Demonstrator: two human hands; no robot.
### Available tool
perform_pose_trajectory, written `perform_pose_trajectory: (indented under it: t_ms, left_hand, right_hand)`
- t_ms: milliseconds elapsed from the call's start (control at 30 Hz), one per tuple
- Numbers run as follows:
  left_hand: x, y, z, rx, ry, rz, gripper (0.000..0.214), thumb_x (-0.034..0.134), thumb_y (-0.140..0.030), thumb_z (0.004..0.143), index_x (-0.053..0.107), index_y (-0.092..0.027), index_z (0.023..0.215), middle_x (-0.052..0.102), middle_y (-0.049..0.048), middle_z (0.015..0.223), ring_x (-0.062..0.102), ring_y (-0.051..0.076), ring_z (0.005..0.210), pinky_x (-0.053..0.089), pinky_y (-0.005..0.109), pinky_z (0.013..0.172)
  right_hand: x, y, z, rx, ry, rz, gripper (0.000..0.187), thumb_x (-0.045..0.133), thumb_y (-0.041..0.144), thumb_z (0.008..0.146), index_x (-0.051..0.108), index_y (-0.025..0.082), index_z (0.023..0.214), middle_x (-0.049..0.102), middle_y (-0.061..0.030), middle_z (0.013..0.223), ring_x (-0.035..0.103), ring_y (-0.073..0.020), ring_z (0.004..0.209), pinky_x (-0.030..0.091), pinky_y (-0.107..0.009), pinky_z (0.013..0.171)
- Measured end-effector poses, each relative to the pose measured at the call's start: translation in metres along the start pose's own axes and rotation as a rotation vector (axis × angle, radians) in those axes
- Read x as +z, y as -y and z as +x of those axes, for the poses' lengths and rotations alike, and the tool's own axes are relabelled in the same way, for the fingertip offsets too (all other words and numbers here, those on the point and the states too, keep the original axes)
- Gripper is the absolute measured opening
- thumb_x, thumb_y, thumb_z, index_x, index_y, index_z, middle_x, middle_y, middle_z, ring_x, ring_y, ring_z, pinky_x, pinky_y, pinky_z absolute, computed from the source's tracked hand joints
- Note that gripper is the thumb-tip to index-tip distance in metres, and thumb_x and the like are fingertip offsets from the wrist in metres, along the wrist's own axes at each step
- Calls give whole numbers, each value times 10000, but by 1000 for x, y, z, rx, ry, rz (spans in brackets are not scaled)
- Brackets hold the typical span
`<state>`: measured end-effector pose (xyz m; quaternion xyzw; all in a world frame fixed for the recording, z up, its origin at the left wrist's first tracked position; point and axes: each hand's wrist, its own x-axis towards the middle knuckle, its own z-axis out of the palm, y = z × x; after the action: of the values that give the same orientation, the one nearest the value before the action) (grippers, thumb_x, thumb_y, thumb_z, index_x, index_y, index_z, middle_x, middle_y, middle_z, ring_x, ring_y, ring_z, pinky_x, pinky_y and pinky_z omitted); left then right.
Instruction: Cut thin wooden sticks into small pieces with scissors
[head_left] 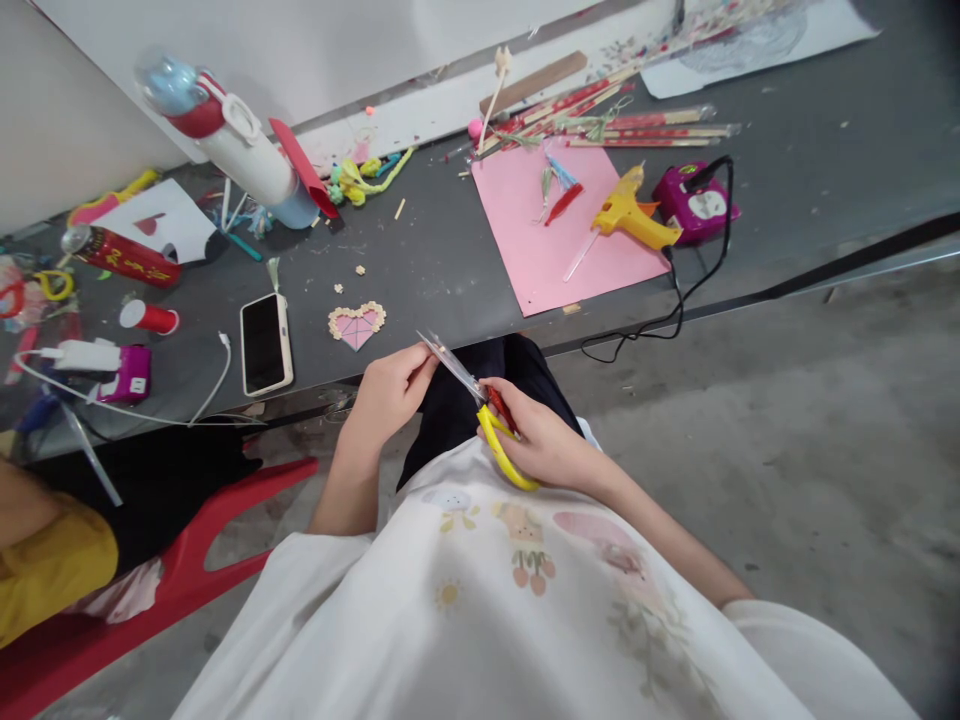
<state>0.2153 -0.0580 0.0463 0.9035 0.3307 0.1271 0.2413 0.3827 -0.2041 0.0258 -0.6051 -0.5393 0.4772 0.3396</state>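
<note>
My right hand (pixel 540 432) is closed around the handles of a pair of scissors (pixel 466 375), which have yellow and red grips. The blades point up and left toward my left hand (pixel 394 392). That hand is closed in a pinch at the table's front edge, near the blade tips; what its fingers hold is too small to make out. Just beyond it on the dark table lies a pink paper heart (pixel 358 327), its upper edge lined with small pale pieces. Two similar small bits (pixel 360 270) lie behind the heart.
A phone (pixel 265 345) lies left of the heart. On pink paper (pixel 517 250) rests a yellow glue gun (pixel 634 215), its cord running to a purple power block (pixel 694 205). A bottle (pixel 244 160) stands at the back left. Another person's yellow sleeve (pixel 60 570) shows at left.
</note>
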Motion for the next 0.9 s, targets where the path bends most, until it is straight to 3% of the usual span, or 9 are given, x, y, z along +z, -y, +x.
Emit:
perform_pose_trajectory:
  t_ms: [133, 333, 500, 633, 900]
  left_hand:
    - [1, 1, -1, 3, 2, 51, 294, 407, -335, 949, 572, -168, 772, 565, -3, 637, 486, 98, 575, 344, 214, 574]
    - [3, 3, -2, 13, 31, 54, 315, 404, -337, 953, 589, -165, 764, 600, 10, 664, 494, 100, 579, 339, 221, 574]
    - [2, 4, -1, 11, 32, 45, 326, 407, -339, 953, 580, -163, 740, 600, 9, 661, 494, 97, 582, 345, 219, 584]
    - [2, 2, 0, -16, 35, 3, 323, 412, -329, 951, 588, -161, 740, 603, 7, 651, 487, 94, 565, 350, 221, 581]
    - [2, 0, -3, -45, -9, -76, 339, 413, -349, 948, 592, -161, 730, 574, -9, 609, 486, 87, 550, 355, 214, 576]
  right_hand:
    - [-1, -2, 1, 16, 9, -2, 458, 499, 251, 882, 395, 170, 1321, 631, -86, 1052, 610, -173, 851, 472, -304, 775]
    - [1, -14, 4, 59, 38, 134, 454, 601, 366, 839, 454, 215, 1241, 635, -32, 954, 598, -161, 799, 479, -303, 749]
    - [3, -17, 5, 62, 21, 172, 468, 645, 358, 803, 478, 212, 1215, 633, -30, 947, 600, -159, 811, 484, -304, 766]
    - [4, -13, 5, 87, 26, 185, 477, 619, 365, 824, 455, 200, 1241, 627, -31, 937, 593, -151, 793, 489, -304, 765]
    - [1, -12, 2, -9, 94, 180, 516, 511, 291, 886, 356, 174, 1364, 597, -75, 1075, 581, -164, 915, 490, -334, 867]
